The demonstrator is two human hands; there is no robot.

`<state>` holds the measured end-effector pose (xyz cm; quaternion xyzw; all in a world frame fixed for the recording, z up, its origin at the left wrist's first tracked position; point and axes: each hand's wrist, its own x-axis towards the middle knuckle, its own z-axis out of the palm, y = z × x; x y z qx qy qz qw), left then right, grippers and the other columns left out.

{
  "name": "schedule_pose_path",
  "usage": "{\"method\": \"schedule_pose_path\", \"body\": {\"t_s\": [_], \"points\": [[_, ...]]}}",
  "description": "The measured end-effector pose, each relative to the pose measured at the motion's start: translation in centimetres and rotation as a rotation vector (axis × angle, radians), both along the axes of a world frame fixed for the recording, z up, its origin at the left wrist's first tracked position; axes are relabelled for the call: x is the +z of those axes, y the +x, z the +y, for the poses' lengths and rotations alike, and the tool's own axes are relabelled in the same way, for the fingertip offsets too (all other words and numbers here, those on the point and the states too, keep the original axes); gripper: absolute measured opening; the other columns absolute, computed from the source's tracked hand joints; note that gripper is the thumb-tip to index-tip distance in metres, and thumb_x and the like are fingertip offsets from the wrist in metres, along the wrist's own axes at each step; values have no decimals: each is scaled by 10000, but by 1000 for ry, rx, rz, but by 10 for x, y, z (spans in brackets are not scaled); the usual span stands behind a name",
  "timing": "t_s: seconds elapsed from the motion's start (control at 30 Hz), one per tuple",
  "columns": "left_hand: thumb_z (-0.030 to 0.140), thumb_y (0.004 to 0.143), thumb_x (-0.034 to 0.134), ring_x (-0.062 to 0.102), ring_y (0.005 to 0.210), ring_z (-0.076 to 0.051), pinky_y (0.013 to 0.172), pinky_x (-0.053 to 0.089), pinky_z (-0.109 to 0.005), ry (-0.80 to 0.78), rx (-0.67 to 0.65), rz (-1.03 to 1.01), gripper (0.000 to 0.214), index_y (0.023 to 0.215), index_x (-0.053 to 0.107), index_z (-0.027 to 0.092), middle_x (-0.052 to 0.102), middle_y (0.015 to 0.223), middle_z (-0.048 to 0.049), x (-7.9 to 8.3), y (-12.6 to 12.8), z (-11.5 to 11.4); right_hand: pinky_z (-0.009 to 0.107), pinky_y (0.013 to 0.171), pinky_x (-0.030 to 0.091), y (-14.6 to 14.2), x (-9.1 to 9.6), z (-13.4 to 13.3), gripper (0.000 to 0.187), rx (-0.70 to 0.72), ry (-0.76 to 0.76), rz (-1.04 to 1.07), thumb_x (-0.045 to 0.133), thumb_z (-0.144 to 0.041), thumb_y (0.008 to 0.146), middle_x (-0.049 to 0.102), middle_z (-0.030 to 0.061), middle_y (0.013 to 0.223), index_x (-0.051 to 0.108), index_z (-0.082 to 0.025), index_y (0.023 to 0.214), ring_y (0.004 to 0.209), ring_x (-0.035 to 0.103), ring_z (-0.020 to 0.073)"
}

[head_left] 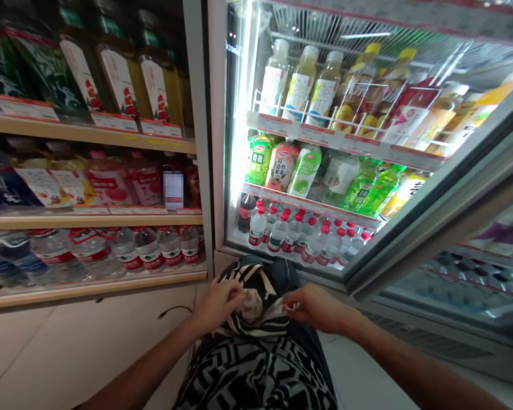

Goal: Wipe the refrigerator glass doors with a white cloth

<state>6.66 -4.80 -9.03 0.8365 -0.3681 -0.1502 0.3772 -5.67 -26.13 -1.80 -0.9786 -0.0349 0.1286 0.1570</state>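
A black-and-cream striped cloth bag (243,326) lies in my lap, its mouth spread and its inside dark. My left hand (220,306) is closed on the left side of the bag, thumb and fingers pinched together near a crumpled pale piece of cloth (251,306). On the other side, my right hand (314,308) pinches a whitish edge of cloth (277,309), which seems to belong to the bag. Below it is my black-and-white patterned garment (256,370). What lies deep in the bag cannot be made out.
Ahead stands a lit drinks fridge (290,122) with bottles on several shelves. Its glass door (436,199) hangs open on the right, above my right arm. Left is a wooden shelf unit (111,221) of bottles. A thin black cable (175,310) lies on the tiled floor (68,341).
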Motion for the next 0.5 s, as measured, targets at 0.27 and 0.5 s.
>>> {"method": "schedule_pose_path", "body": {"t_s": [0.27,0.5], "points": [[232,592,414,547,691,-154,649,412,-247,-129,322,47,281,851,518,199,576,743,15,29,43,52,544,995,232,-15,-16,-6,220,79,-266,-288,559,-312,817,367,88,1417,662,-271,1006,1252,359,317],[153,762,450,602,914,-225,746,448,-301,391,-171,-409,343,1069,587,220,620,1029,-76,21,15,-16,352,820,402,14,-38,-1,362,56,-212,-58,421,-383,889,642,106,853,675,-148,784,813,591,197]]}}
